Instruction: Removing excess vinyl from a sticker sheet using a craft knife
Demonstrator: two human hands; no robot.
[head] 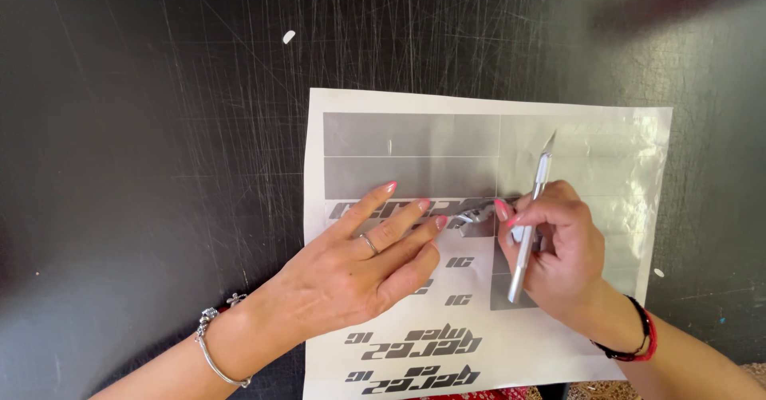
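Note:
A white backing sheet (558, 352) with silver-grey vinyl panels and cut lettering lies on a scratched black table (159, 129). My left hand (359, 268) lies flat on the sheet, fingers spread and pressing down beside the lettering row. My right hand (558, 248) grips a silver craft knife (528, 232), its blade pointing up and away. Thumb and forefinger of that hand pinch a curled strip of silver vinyl (472, 215) lifted from the sheet near my left fingertips.
The sheet's right part (630, 169) is glossy, bare backing where vinyl is gone. Small white scraps (289, 37) dot the table. Scratched black surface surrounds the sheet on the left, top and right.

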